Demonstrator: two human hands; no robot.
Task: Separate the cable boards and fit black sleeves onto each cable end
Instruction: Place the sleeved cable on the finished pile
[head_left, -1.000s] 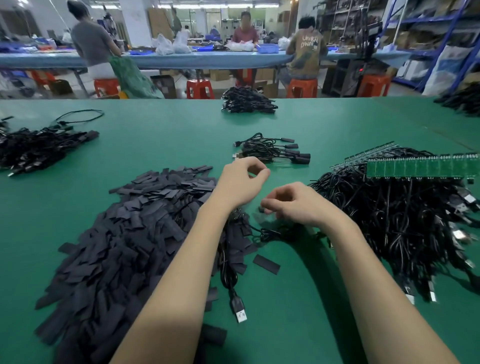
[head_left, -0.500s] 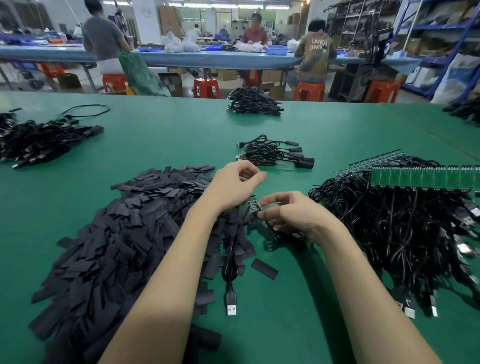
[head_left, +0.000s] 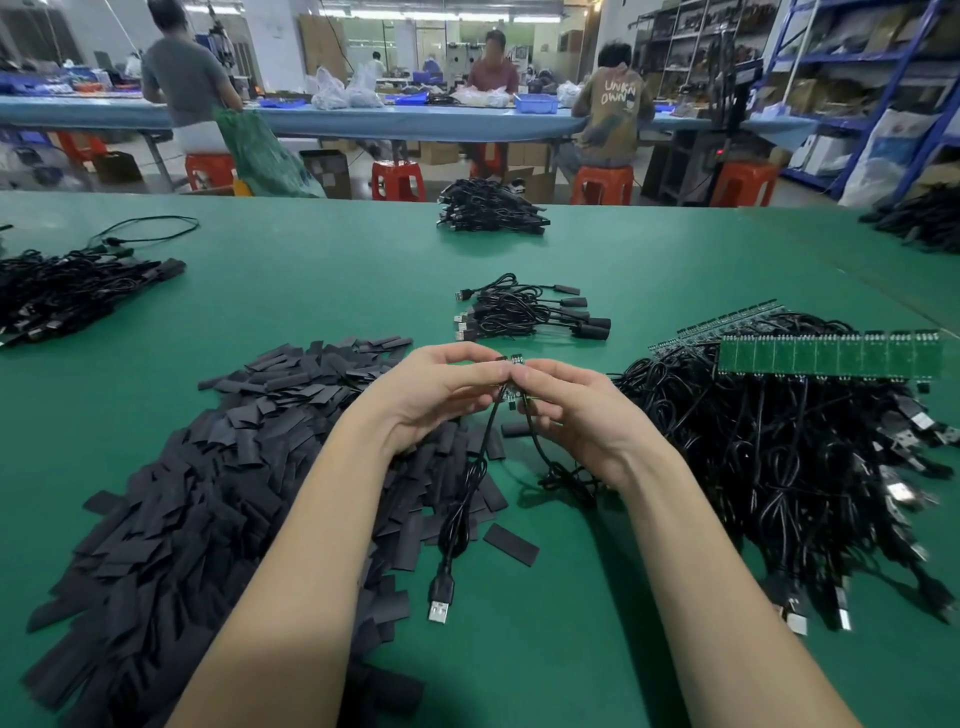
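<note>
Both hands, left hand and right hand, pinch joined cable boards above the sleeve pile, likely to snap them apart.

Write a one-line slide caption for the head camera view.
Both hands, left and right, pinch joined cable boards above a sleeve pile.

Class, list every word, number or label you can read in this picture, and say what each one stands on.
"UNKN OWN": on the back of the seated person's shirt at the far table.
Green board strip: any markings too small to read.
Boxes on the shelves: any labels too blurred to read.
</note>
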